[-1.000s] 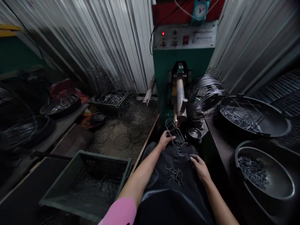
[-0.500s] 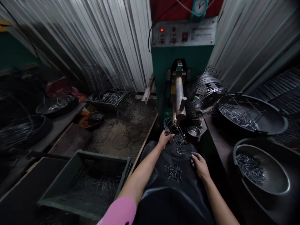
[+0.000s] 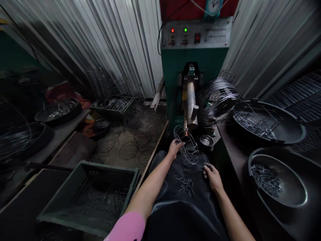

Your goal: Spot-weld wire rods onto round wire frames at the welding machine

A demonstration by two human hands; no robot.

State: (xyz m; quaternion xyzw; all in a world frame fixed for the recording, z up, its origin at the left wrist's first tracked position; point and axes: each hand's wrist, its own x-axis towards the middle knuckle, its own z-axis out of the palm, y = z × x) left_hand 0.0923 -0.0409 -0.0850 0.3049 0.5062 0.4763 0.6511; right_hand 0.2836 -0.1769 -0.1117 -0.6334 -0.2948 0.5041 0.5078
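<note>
My left hand [image 3: 175, 149] is closed on the edge of a curved wire frame [image 3: 185, 154], holding it under the tip of a spot welder [image 3: 192, 102]. Small orange sparks glow where the tip meets the wire. My right hand [image 3: 212, 174] hovers over the right side of the black apron [image 3: 193, 217], fingers curled together; whatever they may pinch is too small to make out. Between my forearms, a loose pile of short bent wire pieces [image 3: 185, 185] lies on the apron.
On the right stand a pan of wire pieces [image 3: 292, 132] and a bowl of short rods [image 3: 296, 187]. A wire coil [image 3: 219, 103] hangs beside the welder, above a small metal bowl [image 3: 206, 141]. At left sits a green crate [image 3: 60, 201]; wire rings [image 3: 127, 150] litter the floor.
Sparks have appeared at the welder tip, and a green light has come on beside the red one on its panel. Both hands stay nearly where they were; the view has shifted slightly.
</note>
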